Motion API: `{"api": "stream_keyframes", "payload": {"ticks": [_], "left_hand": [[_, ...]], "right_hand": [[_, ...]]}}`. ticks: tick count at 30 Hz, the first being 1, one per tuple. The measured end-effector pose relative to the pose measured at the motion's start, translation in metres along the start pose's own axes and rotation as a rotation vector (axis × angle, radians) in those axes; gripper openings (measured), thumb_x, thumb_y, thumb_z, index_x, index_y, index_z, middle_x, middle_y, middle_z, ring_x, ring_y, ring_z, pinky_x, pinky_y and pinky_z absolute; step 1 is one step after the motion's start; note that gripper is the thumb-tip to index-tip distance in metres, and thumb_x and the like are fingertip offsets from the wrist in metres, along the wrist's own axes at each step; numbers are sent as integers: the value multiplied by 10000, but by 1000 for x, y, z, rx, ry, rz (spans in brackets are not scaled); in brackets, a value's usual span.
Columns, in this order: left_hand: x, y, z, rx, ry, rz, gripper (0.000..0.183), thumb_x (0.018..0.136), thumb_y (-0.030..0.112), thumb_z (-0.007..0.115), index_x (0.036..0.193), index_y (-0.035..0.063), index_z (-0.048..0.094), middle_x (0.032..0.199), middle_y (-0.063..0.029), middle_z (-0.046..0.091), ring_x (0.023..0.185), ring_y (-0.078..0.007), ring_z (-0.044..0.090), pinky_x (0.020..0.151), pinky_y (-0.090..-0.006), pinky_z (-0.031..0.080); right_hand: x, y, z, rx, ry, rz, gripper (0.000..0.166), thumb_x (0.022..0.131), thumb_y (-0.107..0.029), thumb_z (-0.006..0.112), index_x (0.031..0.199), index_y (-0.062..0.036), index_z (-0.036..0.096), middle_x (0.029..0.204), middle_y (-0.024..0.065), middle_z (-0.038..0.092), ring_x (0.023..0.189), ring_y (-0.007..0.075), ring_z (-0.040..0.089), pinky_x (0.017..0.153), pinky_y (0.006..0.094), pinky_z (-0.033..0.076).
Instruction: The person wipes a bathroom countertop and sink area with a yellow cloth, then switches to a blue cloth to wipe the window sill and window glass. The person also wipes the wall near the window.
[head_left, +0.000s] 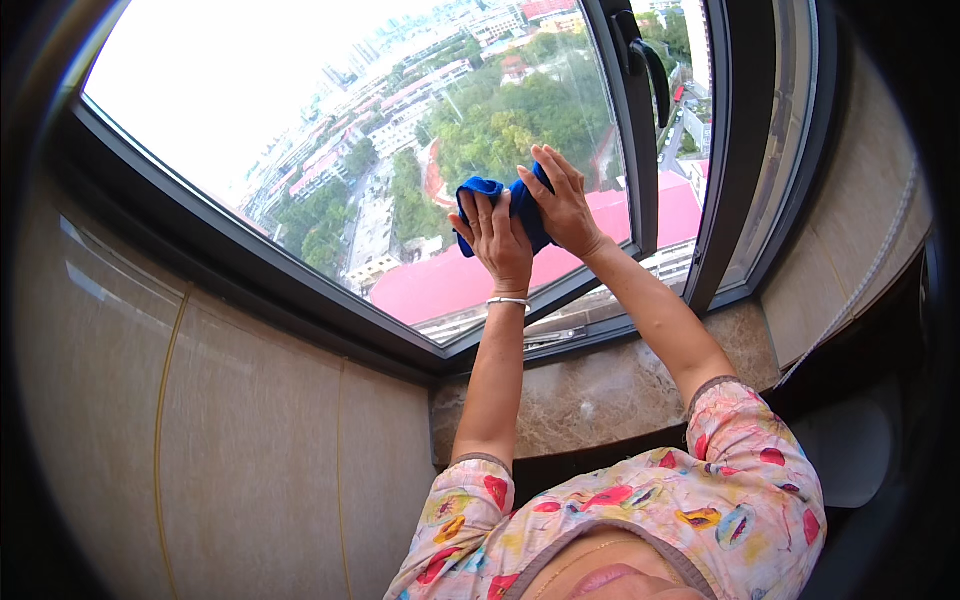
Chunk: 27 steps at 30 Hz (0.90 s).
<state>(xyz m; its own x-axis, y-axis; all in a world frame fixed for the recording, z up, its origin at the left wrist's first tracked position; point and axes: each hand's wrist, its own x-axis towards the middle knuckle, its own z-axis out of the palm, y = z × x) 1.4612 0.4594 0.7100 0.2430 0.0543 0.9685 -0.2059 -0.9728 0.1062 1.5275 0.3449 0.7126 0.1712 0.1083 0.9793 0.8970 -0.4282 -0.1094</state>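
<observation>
A blue cloth (531, 217) lies bunched against the glass pane (360, 195) of a casement window. My left hand (495, 232) presses on its left part, fingers pointing up and a folded edge showing above them. On the cloth's right part rests my right hand (561, 201), with some fingertips reaching past its edge. Part of the cloth is hidden under both palms. The window's dark sash frame (637, 150) runs just right of my right hand, and a black window handle (654, 75) is fixed to it higher up.
Below the window is a brown marble sill (600, 394). A metal window stay (555, 337) spans the gap at the bottom of the sash. Beige tiled wall (247, 420) stands at the left. A white cord (855, 289) hangs at the right, above a white rounded object (847, 450).
</observation>
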Motion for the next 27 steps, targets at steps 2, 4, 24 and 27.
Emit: {"api": "stream_keyframes", "payload": {"ticks": [2, 4, 24, 27], "left_hand": [[5, -7, -11, 27, 12, -2, 254, 929, 91, 533, 1163, 101, 632, 1439, -173, 485, 1407, -380, 346, 1187, -527, 98], [-4, -19, -17, 50, 4, 0, 247, 924, 97, 543, 1157, 94, 625, 1442, -189, 475, 1405, -395, 344, 1184, -528, 101], [10, 18, 28, 83, -249, 243, 272, 906, 97, 566, 1169, 126, 630, 1406, -150, 517, 1404, -328, 365, 1191, -515, 63], [6, -1, 4, 95, -201, 164, 264, 916, 105, 559, 1165, 118, 645, 1406, -164, 516, 1400, -350, 366, 1186, -523, 64]], "right_hand": [[4, -17, 11, 63, 31, 25, 444, 891, -90, 579, 1332, -130, 563, 1478, 130, 414, 1386, 296, 367, 1089, 422, 309], [-2, -28, 21, 93, 40, 35, 475, 887, -95, 565, 1360, -129, 536, 1479, 125, 418, 1387, 297, 367, 1095, 432, 300], [-33, 13, 11, 5, 291, 343, 478, 936, -21, 543, 1404, 16, 457, 1515, 211, 360, 1437, 365, 288, 1155, 455, 254], [-21, -13, 20, 97, 256, 299, 462, 921, -19, 536, 1382, -8, 499, 1522, 166, 374, 1437, 347, 300, 1158, 456, 244]]}}
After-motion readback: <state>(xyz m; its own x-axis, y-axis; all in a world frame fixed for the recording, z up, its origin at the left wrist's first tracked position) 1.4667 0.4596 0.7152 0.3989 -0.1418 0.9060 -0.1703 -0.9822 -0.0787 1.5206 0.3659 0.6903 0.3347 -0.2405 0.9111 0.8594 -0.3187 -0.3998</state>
